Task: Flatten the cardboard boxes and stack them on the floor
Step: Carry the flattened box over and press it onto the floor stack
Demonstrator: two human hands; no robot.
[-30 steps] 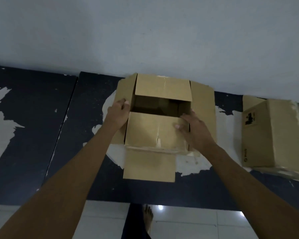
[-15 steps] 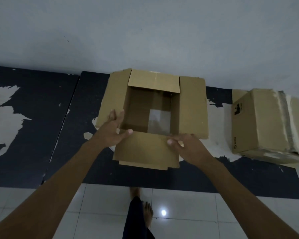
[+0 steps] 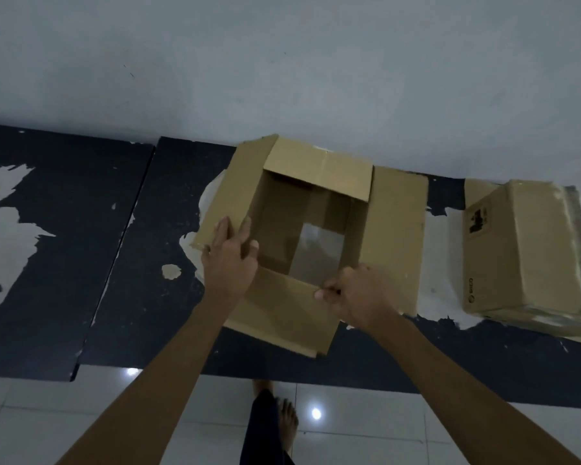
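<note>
Open box (image 3: 396, 229) held above the dark floor strip at the foot of the wall (image 3: 282, 62), mouth facing the camera. All four top flaps folded out. Bottom is open too: pale floor shows through the middle. Long axis cannot be judged from this angle; the box sits slightly rotated, its far edge close to the wall.

Left hand (image 3: 230, 263): fingers spread, lying on the left flap and over the box's left edge, thumb on the inside.

Right hand (image 3: 358, 297): fingers curled, pinching the near flap at its right corner.

Second box (image 3: 524, 253) stands closed on the floor to the right, apart from the first. Dark label on its left face, small print near its lower left corner; neither readable.

Bare foot (image 3: 287, 421) on white tiles (image 3: 81, 414) below.
</note>
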